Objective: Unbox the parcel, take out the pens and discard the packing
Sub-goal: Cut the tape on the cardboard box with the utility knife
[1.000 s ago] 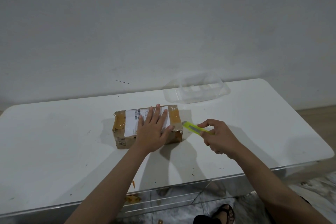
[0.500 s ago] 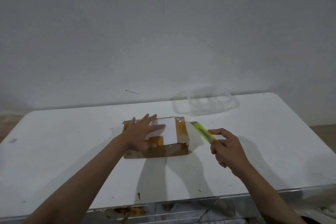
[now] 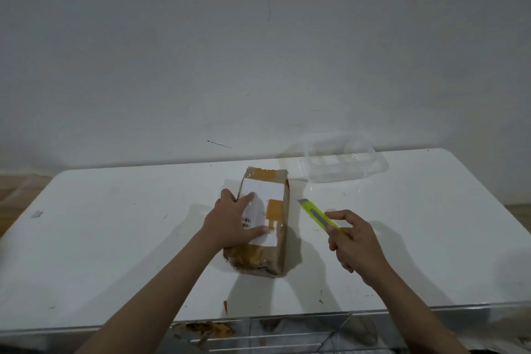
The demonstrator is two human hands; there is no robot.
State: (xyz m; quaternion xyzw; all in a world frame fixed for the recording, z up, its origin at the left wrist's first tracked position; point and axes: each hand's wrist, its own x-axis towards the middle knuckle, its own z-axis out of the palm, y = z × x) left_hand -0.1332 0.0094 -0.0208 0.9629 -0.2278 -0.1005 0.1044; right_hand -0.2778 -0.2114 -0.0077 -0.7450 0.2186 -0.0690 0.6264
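Observation:
A brown cardboard parcel (image 3: 275,210) with a white label and yellowish tape lies on the white table (image 3: 115,238), its long side running away from me. My left hand (image 3: 235,224) grips its left edge, thumb across the label. To the right of the parcel, my right hand (image 3: 356,241) holds a yellow-green utility knife (image 3: 316,214), its tip pointing up-left and a short way off the parcel's right side. No pens are visible.
A clear plastic container (image 3: 342,162) sits at the back of the table, right of the parcel, against the grey wall. Brown scraps of packing (image 3: 207,329) lie below the table's front edge. Small specks dot the tabletop.
My left hand has turned the parcel from lying crosswise to pointing away from me. My right hand with the knife has stayed to its right.

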